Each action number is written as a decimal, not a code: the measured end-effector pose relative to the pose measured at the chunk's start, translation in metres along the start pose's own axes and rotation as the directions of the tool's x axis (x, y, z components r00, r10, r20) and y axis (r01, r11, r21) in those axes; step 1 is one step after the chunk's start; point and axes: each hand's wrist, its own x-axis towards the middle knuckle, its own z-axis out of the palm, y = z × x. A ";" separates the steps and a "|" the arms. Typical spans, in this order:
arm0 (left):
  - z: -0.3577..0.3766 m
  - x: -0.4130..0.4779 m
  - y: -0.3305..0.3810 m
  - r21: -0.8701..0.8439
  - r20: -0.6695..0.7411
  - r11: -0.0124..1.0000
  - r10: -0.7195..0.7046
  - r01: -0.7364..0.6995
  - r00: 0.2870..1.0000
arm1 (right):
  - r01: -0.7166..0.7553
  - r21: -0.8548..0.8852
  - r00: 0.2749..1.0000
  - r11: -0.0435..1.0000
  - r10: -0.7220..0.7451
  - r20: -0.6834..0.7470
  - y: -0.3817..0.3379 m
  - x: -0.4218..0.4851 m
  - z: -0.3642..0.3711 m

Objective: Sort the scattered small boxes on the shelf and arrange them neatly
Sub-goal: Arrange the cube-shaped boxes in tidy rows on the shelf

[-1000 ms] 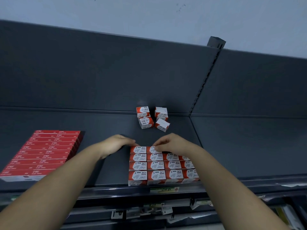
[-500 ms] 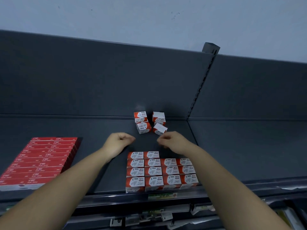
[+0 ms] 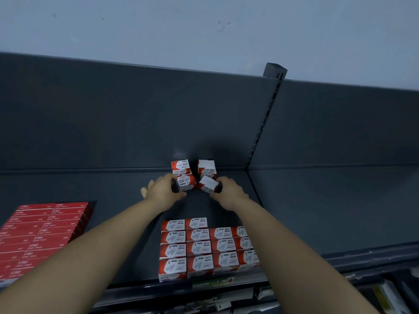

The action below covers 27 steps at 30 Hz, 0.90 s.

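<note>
Orange-red and white cardboard is under both our hands. Our left hand (image 3: 163, 191) has its fingers curled round the near-left loose box (image 3: 187, 183), with the thumb at the front of it. Our right hand (image 3: 229, 194) holds the tilted loose box (image 3: 208, 184) between curled fingers and thumb; this box shows mostly a white face. Two other loose boxes stand just behind these, the far-left box (image 3: 180, 167) and the far-right box (image 3: 206, 168), both against the back panel (image 3: 113, 123).

All four loose boxes are well behind the neat block (image 3: 199, 248), which sits at the front edge of the shelf (image 3: 118, 200). Each box in the neat block carries the words "PAPER CLIPS", a number "3" and a drawing of a clip, all upside down for us. The block has three full rows of four and a back row of only two.

Left of the neat block lies a stack of flat red boxes (image 3: 40, 234); their white writing is too small to read. Below the block, a shelf-edge label (image 3: 213, 283) is blurred.
</note>
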 end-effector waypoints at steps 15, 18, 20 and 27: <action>0.006 0.007 0.004 -0.069 0.014 0.996 0.051 -0.050 0.999 | 0.064 0.262 0.995 0.963 -0.082 0.059 0.004 0.004 -0.006; 0.003 0.003 -0.001 -0.352 0.064 0.928 0.157 -0.125 0.986 | 0.002 0.506 0.993 0.863 -0.062 0.102 0.005 -0.003 -0.012; -0.002 0.001 0.000 -0.439 0.057 0.877 0.244 -0.196 0.968 | -0.150 0.713 0.981 0.685 0.013 0.194 0.007 -0.009 -0.016; -0.012 -0.008 0.021 -0.542 -0.035 0.785 0.336 -0.300 0.941 | -0.256 0.923 0.947 0.288 -0.116 0.299 0.013 -0.017 -0.030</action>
